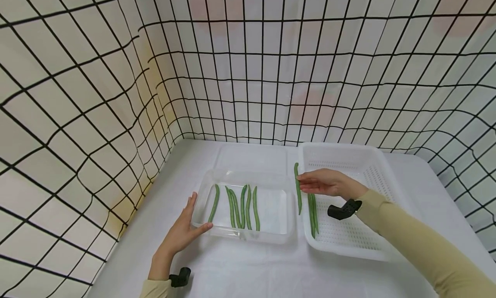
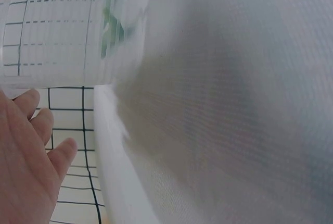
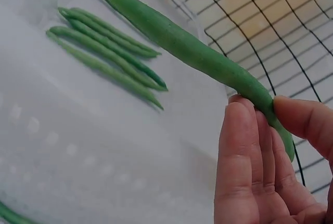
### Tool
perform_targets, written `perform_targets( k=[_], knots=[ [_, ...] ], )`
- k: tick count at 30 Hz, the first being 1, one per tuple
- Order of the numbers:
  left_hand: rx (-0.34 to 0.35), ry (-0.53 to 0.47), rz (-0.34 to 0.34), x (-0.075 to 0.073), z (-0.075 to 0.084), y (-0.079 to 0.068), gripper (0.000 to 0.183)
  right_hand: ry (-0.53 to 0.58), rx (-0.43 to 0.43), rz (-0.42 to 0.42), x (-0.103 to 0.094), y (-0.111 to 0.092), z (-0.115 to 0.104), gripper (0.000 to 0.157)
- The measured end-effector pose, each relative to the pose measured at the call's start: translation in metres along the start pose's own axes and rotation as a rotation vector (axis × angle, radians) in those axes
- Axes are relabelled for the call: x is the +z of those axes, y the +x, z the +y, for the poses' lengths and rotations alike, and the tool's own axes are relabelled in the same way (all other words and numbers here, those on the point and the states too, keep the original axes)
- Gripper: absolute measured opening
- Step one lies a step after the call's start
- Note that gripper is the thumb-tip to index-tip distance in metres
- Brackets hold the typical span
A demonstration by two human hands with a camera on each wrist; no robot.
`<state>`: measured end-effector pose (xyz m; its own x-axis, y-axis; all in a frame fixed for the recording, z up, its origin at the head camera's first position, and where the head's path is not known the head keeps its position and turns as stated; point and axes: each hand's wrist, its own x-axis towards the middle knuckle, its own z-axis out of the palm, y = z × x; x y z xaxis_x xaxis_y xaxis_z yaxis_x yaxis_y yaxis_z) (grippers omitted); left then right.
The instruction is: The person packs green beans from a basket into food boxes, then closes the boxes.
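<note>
A green bean [image 1: 297, 190] is pinched between the thumb and fingers of my right hand [image 1: 323, 182], above the left rim of the white basket. In the right wrist view the held green bean [image 3: 177, 41] slants up and away from the fingertips. Several more green beans [image 1: 248, 207] lie roughly side by side in a clear plastic box [image 1: 271, 237], one of them apart at the left. My left hand [image 1: 180, 233] rests against the box's left side, fingers spread and thumb at the front rim.
The white perforated basket [image 1: 372, 254] stands right of the box, with a few green beans [image 1: 313, 216] along its left side. Black wire mesh [image 1: 263, 80] encloses the white-covered table [image 1: 248, 272] at the back and sides.
</note>
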<state>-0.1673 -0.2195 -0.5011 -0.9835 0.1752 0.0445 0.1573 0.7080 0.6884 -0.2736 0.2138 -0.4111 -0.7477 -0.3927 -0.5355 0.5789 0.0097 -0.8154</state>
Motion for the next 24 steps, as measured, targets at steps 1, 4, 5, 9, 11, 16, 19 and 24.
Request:
perform_targets(
  k=[1,4,5,9,11,16,19,24],
  knots=[
    [0.001,-0.001,0.0,0.0,0.0,0.0,0.107,-0.004,-0.001,-0.001,0.005,0.002,-0.001,0.011],
    [0.001,-0.001,0.004,0.0,0.0,0.0,0.107,-0.017,0.001,-0.006,0.019,0.01,-0.001,0.01],
    [0.002,0.0,0.005,0.0,0.0,0.0,0.107,-0.015,0.004,-0.001,0.024,0.013,-0.001,0.009],
    [0.007,-0.002,0.004,0.0,-0.001,0.001,0.106,-0.019,0.008,-0.009,0.044,0.025,0.001,0.006],
    [0.009,-0.004,0.003,0.0,-0.001,0.0,0.106,-0.02,0.008,-0.014,0.054,0.03,0.002,0.008],
    [0.005,-0.009,0.0,0.0,0.0,0.0,0.105,-0.039,0.019,-0.037,0.074,0.044,0.007,0.014],
    [0.0,-0.008,-0.002,0.0,0.0,0.0,0.104,-0.057,0.035,-0.034,0.083,0.052,0.011,0.023],
    [0.002,-0.006,0.004,0.0,0.0,-0.001,0.104,-0.08,0.058,-0.002,0.095,0.064,0.017,0.03]
  ],
)
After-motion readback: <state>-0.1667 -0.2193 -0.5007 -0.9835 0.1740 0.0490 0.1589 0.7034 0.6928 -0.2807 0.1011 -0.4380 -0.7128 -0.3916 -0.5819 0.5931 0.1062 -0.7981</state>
